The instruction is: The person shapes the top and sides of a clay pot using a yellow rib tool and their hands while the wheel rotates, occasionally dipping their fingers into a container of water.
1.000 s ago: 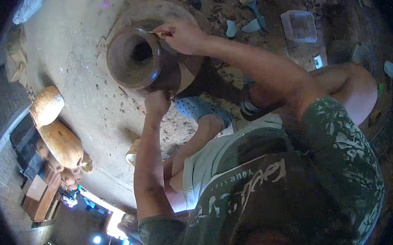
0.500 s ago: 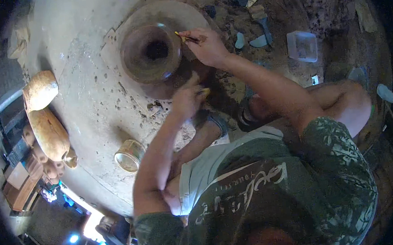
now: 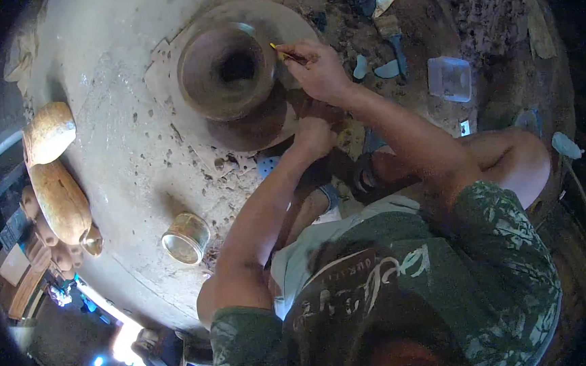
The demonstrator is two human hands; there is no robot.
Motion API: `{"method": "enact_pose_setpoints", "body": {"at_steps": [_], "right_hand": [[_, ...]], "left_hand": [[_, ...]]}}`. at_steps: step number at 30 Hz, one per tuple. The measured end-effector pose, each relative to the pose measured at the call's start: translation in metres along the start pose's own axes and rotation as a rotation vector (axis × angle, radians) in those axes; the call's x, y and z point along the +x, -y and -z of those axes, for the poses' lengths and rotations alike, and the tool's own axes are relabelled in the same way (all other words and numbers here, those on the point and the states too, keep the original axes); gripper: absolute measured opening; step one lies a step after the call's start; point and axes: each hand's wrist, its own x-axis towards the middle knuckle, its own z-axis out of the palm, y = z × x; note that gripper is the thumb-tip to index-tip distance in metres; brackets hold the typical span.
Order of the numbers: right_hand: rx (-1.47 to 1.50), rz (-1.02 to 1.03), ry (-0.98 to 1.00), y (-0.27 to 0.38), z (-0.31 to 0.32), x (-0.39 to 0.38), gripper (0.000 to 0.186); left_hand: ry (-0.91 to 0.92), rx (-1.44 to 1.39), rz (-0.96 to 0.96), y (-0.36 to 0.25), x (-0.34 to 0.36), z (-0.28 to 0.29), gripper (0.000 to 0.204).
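Observation:
A brown clay pot (image 3: 197, 77) with a wide flared mouth and a dark round opening stands on a round pottery wheel (image 3: 296, 26). My right hand (image 3: 319, 72) is closed round a slim dark tool with a yellow tip (image 3: 273, 46), held beside the right side of the pot's rim; whether the tip touches the clay cannot be made out. Lower down, my left hand (image 3: 315, 138) is by the near right edge of the wheel. Its fingers are turned away in shadow and hidden.
Left of me are a round tub (image 3: 186, 239) and a long tan gourd-like object (image 3: 61, 202). To the right lie pale blue scraper pieces (image 3: 387, 69), a brush-like tool (image 3: 397, 50) and a clear plastic box (image 3: 449, 79). Dark lumpy clay (image 3: 491, 9) is heaped at far right.
My left hand has moved right and slightly up along the wheel's near edge; the yellow bit beside it is out of sight. My right hand stays by the rim with the tool.

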Motion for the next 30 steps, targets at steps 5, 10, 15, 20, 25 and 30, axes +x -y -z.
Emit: {"method": "enact_pose_setpoints", "body": {"at_steps": [5,10,15,20,25,30], "right_hand": [[-0.007,0.067,0.010,0.007,0.000,0.001,0.029],[-0.073,0.157,0.013,0.011,-0.005,-0.008,0.027],[-0.034,0.138,0.043,0.005,-0.004,-0.015,0.028],[-0.231,0.014,0.151,0.023,0.009,-0.012,0.030],[-0.031,0.031,0.023,-0.002,0.005,-0.019,0.029],[-0.069,-0.039,0.057,0.013,0.002,-0.020,0.029]], "left_hand": [[-0.151,0.012,-0.063,0.036,-0.056,0.044,0.026],[-0.310,-0.127,0.043,0.089,-0.098,0.045,0.025],[-0.186,-0.087,-0.116,0.012,-0.039,0.000,0.021],[0.109,0.043,-0.132,-0.010,-0.014,-0.009,0.034],[-0.404,0.051,-0.044,0.072,-0.071,0.035,0.028],[-0.196,0.182,0.111,0.123,-0.106,0.030,0.015]]}}
